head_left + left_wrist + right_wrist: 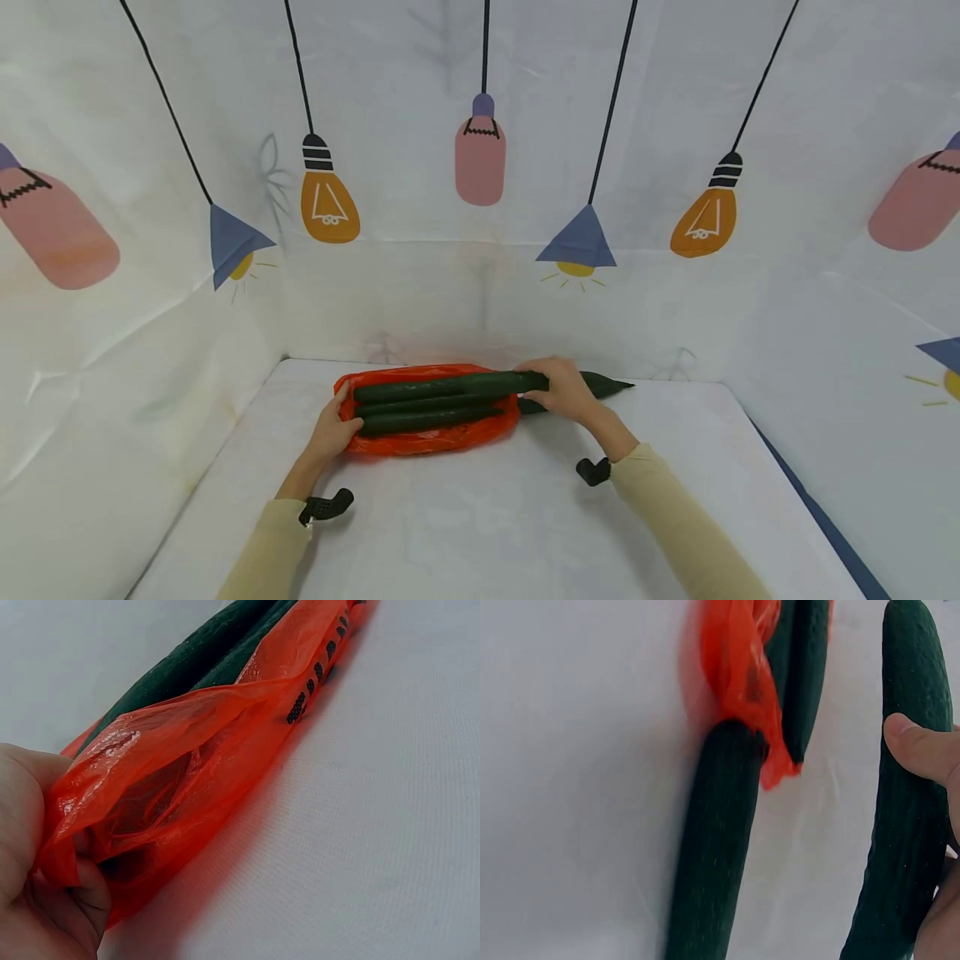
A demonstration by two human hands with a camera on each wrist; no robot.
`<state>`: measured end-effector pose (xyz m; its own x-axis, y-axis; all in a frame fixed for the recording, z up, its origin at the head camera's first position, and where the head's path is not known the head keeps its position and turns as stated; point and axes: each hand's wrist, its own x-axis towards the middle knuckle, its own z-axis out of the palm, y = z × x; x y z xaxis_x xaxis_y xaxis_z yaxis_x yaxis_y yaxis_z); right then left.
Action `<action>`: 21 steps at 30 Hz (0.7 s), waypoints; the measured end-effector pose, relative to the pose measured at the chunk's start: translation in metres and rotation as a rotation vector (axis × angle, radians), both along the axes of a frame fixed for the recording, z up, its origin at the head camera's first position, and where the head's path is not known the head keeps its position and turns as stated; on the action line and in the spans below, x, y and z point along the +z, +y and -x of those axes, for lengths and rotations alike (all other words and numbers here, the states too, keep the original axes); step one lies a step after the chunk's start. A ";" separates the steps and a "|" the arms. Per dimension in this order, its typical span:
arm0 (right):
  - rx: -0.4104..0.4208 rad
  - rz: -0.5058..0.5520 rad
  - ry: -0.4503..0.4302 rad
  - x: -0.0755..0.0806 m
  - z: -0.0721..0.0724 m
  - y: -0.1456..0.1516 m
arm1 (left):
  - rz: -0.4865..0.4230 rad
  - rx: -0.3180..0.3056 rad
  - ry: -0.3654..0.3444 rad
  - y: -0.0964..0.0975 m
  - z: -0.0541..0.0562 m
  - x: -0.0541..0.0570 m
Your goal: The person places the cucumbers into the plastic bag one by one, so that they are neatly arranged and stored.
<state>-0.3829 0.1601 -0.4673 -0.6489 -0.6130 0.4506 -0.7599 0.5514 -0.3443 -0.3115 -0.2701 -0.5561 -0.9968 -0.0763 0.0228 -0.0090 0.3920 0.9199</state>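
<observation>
An orange-red plastic bag lies near the back of the table, its upper side open over several long dark green cucumbers. My left hand grips the bag's left end, with the thin plastic bunched between thumb and curled fingers. At the other end, my right hand holds a cucumber, its thumb laid across the dark skin. Another cucumber rests on the table, one end right at the bag's edge. The right hand's other fingers are mostly hidden behind the held cucumber.
A white-covered table spreads out in front of the bag. White wall sheeting printed with hanging lamps stands close behind the bag and along both sides. Black wrist straps sit on both forearms.
</observation>
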 end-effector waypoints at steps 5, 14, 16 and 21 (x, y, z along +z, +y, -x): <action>0.038 -0.011 -0.003 -0.004 0.001 -0.028 | 0.008 0.013 0.005 -0.002 -0.002 0.000; 0.080 -0.053 -0.028 -0.005 -0.002 -0.068 | -0.020 0.015 -0.006 -0.003 -0.003 0.001; 0.090 -0.056 -0.045 -0.007 -0.003 -0.075 | -0.022 0.011 -0.009 -0.002 -0.003 0.001; 0.100 -0.070 -0.054 -0.010 -0.004 -0.092 | -0.009 -0.009 -0.010 0.002 -0.003 0.003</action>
